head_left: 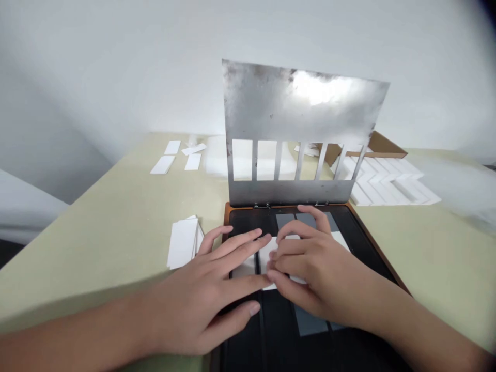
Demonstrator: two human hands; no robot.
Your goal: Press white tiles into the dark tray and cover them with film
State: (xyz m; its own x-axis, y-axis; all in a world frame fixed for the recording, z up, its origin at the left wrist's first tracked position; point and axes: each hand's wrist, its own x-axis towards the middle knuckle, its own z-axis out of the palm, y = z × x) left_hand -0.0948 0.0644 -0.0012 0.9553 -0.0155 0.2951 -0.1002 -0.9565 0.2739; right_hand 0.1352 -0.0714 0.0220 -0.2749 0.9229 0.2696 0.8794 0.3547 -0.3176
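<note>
My left hand (211,287) lies palm down with its fingers spread, partly over the left side of a black board (277,336). Its fingertips reach a white card (265,253) on the board. At the card's right part, my right hand (310,263) has thumb and fingers drawn together in a pinch. Whatever sits between those fingertips is hidden. Grey strips (310,321) show on the board around the right hand, along with more white card partly covered by it. Hinged to the board's back edge, a metal plate (267,116) with a row of rectangular slots stands raised.
Left of the board is a small stack of white cards (182,245). More white cards (163,164) lie farther back on the pale table (127,222). Behind the plate at right are a cardboard box (387,144) and white zigzag-stacked blocks (395,183). A wall stands behind.
</note>
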